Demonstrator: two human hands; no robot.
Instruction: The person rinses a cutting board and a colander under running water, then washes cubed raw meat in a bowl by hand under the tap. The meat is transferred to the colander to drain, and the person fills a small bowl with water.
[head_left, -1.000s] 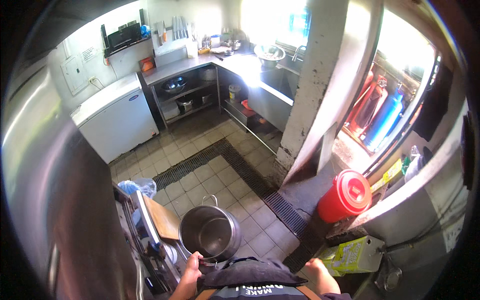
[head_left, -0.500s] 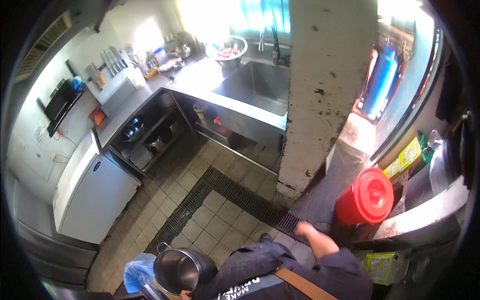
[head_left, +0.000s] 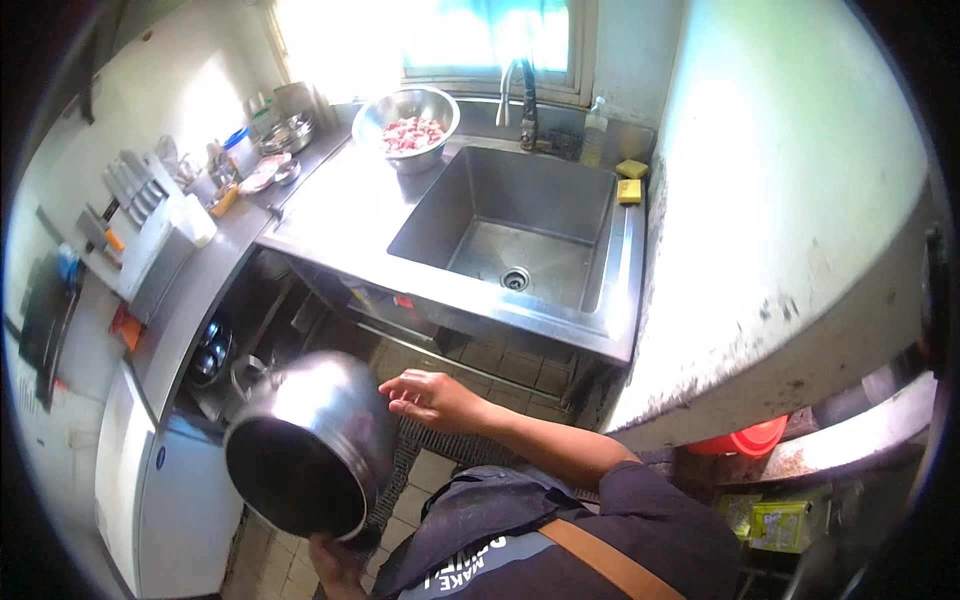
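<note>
pot (head_left: 345, 405), axis tilted, mouth (head_left: 292, 480) toward camera

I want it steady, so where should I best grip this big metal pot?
Probably take the pot by its loop handle, coming from the far side with the right hand: the handle juts clear of the tipped round body, roughly opposite the left hand.

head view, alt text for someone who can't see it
A person's left hand holds a tilted metal pot at its near edge, the right hand close to its side. Beyond are a steel sink and, left of it, a bowl of meat.
</note>
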